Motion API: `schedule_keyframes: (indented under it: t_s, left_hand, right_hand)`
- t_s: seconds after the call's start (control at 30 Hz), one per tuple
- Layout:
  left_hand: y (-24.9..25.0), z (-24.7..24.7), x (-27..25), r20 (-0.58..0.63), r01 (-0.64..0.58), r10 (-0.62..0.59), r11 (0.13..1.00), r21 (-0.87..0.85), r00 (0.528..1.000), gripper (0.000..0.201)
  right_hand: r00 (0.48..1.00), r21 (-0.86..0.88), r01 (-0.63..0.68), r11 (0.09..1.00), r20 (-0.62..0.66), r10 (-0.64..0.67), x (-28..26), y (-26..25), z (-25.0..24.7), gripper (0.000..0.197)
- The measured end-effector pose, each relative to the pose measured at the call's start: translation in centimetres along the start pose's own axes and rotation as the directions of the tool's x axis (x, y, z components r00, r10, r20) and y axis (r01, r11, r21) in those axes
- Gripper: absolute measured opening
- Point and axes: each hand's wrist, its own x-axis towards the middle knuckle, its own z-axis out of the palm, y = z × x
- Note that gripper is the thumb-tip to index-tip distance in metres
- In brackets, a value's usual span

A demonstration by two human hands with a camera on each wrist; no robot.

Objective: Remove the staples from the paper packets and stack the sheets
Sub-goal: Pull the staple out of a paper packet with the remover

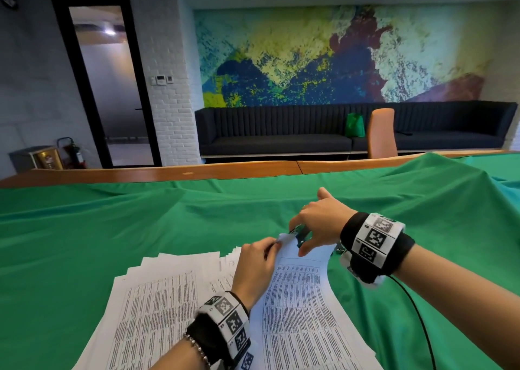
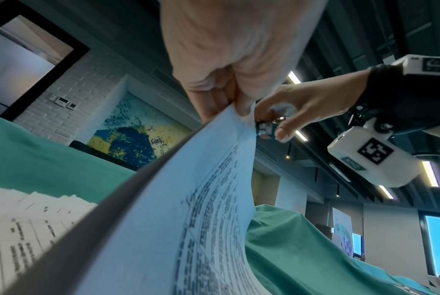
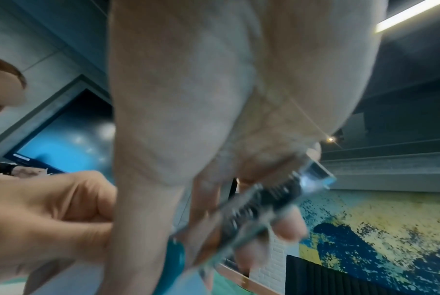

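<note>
A printed paper packet (image 1: 298, 299) lies on the green cloth with its far corner lifted. My left hand (image 1: 260, 259) pinches that raised corner (image 2: 241, 117) between thumb and fingers. My right hand (image 1: 315, 223) grips a teal and metal staple remover (image 1: 301, 236) right at the same corner, index finger stretched out away from me. In the right wrist view the staple remover (image 3: 264, 207) is blurred between thumb and fingers, with my left hand (image 3: 49, 215) close beside it. The staple itself is hidden.
A fanned pile of printed sheets (image 1: 157, 293) lies left of the packet on the green cloth (image 1: 140, 217). A small dark clip-like object (image 1: 339, 249) sits under my right wrist. The wooden table edge (image 1: 168, 174) runs along the far side.
</note>
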Motion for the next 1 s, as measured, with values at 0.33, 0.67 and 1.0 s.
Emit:
schedule_keyframes:
  t_s: [0.33, 0.67, 1.0]
  left_hand:
    - [0.1, 0.1, 0.3, 0.022, -0.007, 0.006, 1.000, 0.027, 1.000, 0.030]
    - [0.0, 0.3, 0.3, 0.070, -0.033, 0.027, 0.996, 0.080, 0.997, 0.030]
    - [-0.9, 0.2, -0.5, 0.231, -0.003, -0.028, 0.991, 0.134, 0.973, 0.018]
  right_hand:
    - [0.992, 0.016, 0.057, 0.998, 0.113, -0.058, 0.9, -0.3, 0.4, 0.053]
    - [0.989, 0.022, 0.124, 0.992, 0.080, -0.125, 1.1, -0.3, 0.1, 0.045]
    - [0.981, -0.068, 0.187, 0.980, 0.058, -0.183, 1.2, -0.2, 0.0, 0.037]
